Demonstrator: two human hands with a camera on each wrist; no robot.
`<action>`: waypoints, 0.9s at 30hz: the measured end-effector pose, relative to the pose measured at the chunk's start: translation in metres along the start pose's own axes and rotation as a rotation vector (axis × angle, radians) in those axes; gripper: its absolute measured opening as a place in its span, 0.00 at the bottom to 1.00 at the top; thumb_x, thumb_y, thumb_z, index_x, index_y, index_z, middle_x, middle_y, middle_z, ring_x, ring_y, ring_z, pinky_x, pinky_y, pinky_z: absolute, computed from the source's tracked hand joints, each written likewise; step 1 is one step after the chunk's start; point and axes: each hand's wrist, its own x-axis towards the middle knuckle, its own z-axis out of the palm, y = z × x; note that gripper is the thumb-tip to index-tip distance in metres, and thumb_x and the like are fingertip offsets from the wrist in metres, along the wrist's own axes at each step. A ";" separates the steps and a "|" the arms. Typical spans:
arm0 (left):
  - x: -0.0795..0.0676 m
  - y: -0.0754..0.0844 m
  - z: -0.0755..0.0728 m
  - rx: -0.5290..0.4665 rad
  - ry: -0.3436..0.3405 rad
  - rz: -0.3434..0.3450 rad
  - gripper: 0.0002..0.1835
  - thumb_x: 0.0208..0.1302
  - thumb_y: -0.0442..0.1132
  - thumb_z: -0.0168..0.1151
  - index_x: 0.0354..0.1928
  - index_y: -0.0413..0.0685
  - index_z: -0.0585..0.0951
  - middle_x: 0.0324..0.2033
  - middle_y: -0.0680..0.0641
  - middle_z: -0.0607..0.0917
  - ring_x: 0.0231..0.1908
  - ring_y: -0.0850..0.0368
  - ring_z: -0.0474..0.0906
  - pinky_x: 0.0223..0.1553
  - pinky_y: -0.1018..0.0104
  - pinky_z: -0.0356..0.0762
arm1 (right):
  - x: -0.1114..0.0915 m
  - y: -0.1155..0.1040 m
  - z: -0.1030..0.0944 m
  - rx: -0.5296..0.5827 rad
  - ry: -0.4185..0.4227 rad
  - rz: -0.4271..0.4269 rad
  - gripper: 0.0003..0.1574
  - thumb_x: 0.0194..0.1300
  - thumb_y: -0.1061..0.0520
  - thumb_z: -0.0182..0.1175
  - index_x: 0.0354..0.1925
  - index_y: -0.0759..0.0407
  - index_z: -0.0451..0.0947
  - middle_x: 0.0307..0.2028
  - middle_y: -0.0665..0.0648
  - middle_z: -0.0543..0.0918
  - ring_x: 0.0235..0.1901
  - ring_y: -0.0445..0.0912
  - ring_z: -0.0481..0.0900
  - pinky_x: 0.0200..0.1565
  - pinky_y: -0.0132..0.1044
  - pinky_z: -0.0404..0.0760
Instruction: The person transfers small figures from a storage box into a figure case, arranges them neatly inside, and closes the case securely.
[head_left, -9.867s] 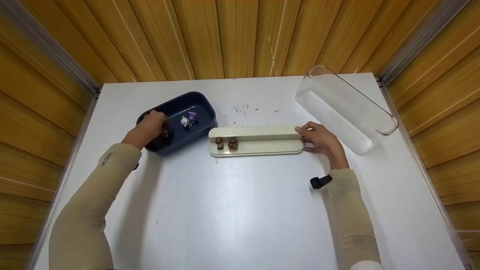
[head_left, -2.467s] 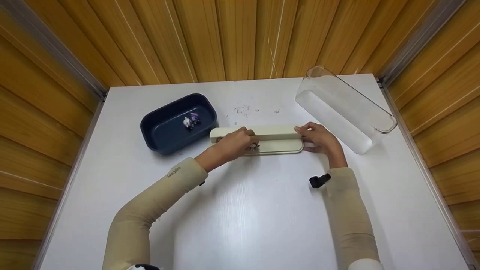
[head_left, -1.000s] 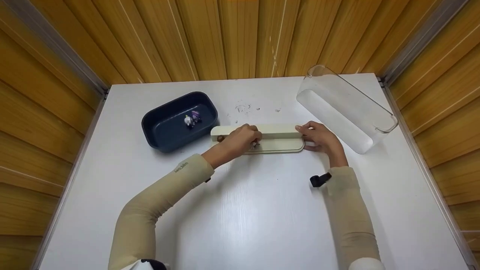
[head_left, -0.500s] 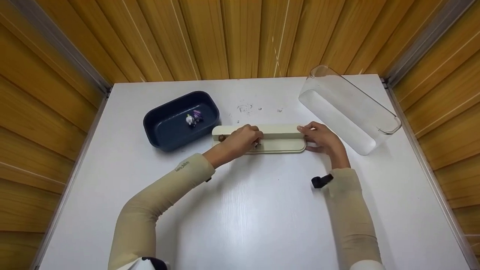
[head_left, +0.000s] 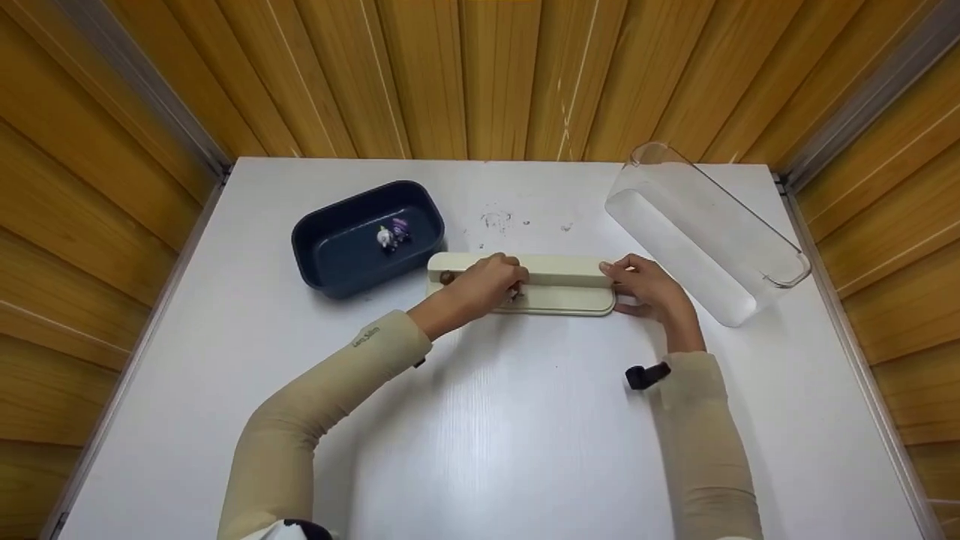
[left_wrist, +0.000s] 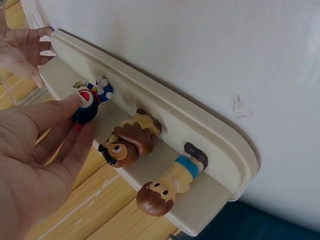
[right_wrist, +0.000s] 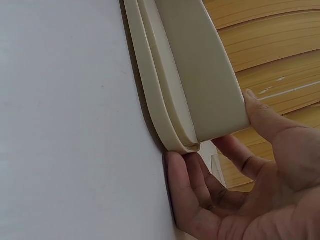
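A cream stepped stand (head_left: pixel 566 298) lies across the middle of the white table. In the left wrist view, thumb and fingers of my left hand (head_left: pixel 480 286) pinch a small figurine (left_wrist: pixel 87 107) with a dark blue head, red mouth and blue-and-white body, its feet at the lower ledge. Beside it stand a brown owl-like figurine (left_wrist: pixel 132 140) and a brown-haired figurine (left_wrist: pixel 172 180) in blue shorts; my left hand mostly hides these in the head view. My right hand (head_left: pixel 651 289) grips the stand's right end, thumb on the raised step and fingers at the base.
A navy bin (head_left: pixel 337 259) sits left of the stand, holding a white figurine (head_left: pixel 385 237) and a purple figurine (head_left: pixel 401 228). At the back right lies a clear cover (head_left: pixel 694 217) set at a slant. Wood-look panels (head_left: pixel 495 75) wall in the table.
Since the oldest frame, my left hand has come from inside the navy bin to the stand with the dark blue figurine. Over the last second it barely shifts. My right hand stays at the stand's end.
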 end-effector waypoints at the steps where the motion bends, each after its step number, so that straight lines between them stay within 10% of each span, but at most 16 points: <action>1: 0.002 0.001 -0.001 0.004 0.000 0.005 0.08 0.66 0.24 0.63 0.43 0.37 0.87 0.39 0.41 0.87 0.43 0.45 0.81 0.47 0.56 0.81 | -0.001 0.001 -0.001 0.003 0.002 -0.004 0.29 0.67 0.34 0.64 0.47 0.54 0.67 0.65 0.61 0.71 0.58 0.49 0.78 0.53 0.43 0.83; 27: 0.014 0.003 -0.008 -0.007 -0.066 0.006 0.06 0.63 0.22 0.64 0.35 0.37 0.87 0.32 0.44 0.86 0.32 0.56 0.72 0.35 0.62 0.74 | -0.001 0.004 0.002 0.014 0.019 -0.010 0.29 0.68 0.35 0.63 0.48 0.54 0.67 0.66 0.62 0.69 0.60 0.51 0.76 0.53 0.43 0.83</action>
